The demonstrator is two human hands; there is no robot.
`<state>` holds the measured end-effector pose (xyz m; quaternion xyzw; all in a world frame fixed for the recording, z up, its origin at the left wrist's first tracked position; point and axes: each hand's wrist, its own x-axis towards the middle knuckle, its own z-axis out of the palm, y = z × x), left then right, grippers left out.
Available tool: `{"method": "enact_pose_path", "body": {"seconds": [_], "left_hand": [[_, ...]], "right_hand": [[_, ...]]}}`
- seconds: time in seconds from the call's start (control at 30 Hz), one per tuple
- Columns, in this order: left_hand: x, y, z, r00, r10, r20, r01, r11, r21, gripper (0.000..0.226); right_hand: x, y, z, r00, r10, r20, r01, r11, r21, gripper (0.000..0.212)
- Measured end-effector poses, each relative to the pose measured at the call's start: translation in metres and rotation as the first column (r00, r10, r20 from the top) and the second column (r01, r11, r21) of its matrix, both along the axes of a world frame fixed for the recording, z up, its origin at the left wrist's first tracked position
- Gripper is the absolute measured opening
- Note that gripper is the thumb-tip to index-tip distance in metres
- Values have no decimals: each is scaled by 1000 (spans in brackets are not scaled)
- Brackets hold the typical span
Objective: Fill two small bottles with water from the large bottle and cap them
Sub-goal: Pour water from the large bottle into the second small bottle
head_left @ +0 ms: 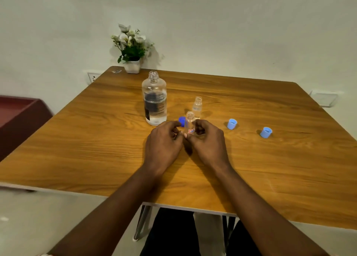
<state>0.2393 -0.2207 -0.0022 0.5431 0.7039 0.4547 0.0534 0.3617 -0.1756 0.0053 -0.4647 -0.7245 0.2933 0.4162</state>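
Across a wooden bench point(270, 168), seen from the seated person's own viewpoint, the things for a water-pouring task are laid out. At eleven o'clock from the hands stands the large bottle point(154, 99), upright and uncapped, with clear water in its lower part. Its open mouth suggests it is ready to pour. A dark blue cap point(181, 121) lies just beside its base, partly hidden behind the left hand point(163, 139).

That hand's fingers are curled, the tips pinching the lower left side of the nearer small bottle point(190, 123). The right hand point(207, 139) mirrors it, with fingers curled round the bottle's right side. Both hands grip the bottle upright on the bench, probably to steady it for filling. It looks empty.

At twelve o'clock, just behind it, the second small bottle point(197, 107) stands open. Toward three o'clock lie the first light blue cap point(231, 123) and, well apart from it, the second light blue cap point(266, 132). They seem set aside within reach for capping.
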Motion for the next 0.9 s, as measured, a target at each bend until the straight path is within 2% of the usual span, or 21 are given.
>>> {"method": "enact_pose_path", "body": {"seconds": [0.33, 0.47, 0.57, 0.67, 0.8, 0.9], "left_hand": [[-41, -3, 4, 975, 199, 97, -203, 979, 30, 24], [-49, 0, 4, 949, 268, 168, -278, 959, 43, 49], [-55, 5, 2, 943, 252, 215, -261, 965, 12, 73], [-60, 13, 2, 949, 206, 238, -204, 978, -32, 88], [-66, 24, 3, 954, 161, 253, -159, 987, -28, 95], [-68, 32, 5, 956, 123, 265, -130, 991, 9, 89]], "right_hand": [[-15, 23, 0, 994, 82, 70, -83, 997, 10, 36], [-15, 27, -1, 993, 92, 80, -93, 996, 5, 42], [-13, 27, -4, 992, 99, 80, -99, 995, -10, 41], [-11, 25, -4, 989, 117, 85, -116, 993, -18, 40], [-11, 26, -7, 988, 115, 101, -114, 993, -13, 37], [-13, 27, -7, 987, 112, 117, -111, 994, -9, 37]]}}
